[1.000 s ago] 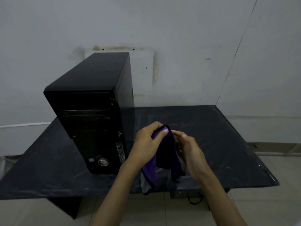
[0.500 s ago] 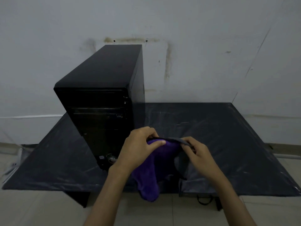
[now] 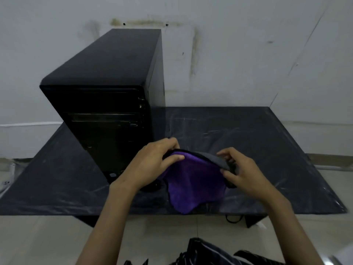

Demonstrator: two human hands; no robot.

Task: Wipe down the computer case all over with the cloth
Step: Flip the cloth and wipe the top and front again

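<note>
A black computer case (image 3: 108,88) stands upright on the left half of a low table (image 3: 248,134), its front panel facing me. A purple cloth (image 3: 193,180) with a grey back hangs in the air in front of the case's lower right corner. My left hand (image 3: 152,163) grips the cloth's top left edge, thumb on the purple side. My right hand (image 3: 240,169) pinches the top right edge, where the grey side folds over. Neither the cloth nor the hands touch the case.
The table is covered with a dark plastic sheet and stands against a stained white wall (image 3: 229,54). A black cable (image 3: 233,219) hangs under the table's front edge. Dark fabric (image 3: 210,253) shows at the bottom of the frame above the tiled floor.
My hands have drawn apart, spreading the bunched cloth wider so more purple shows. The view has moved closer to the case.
</note>
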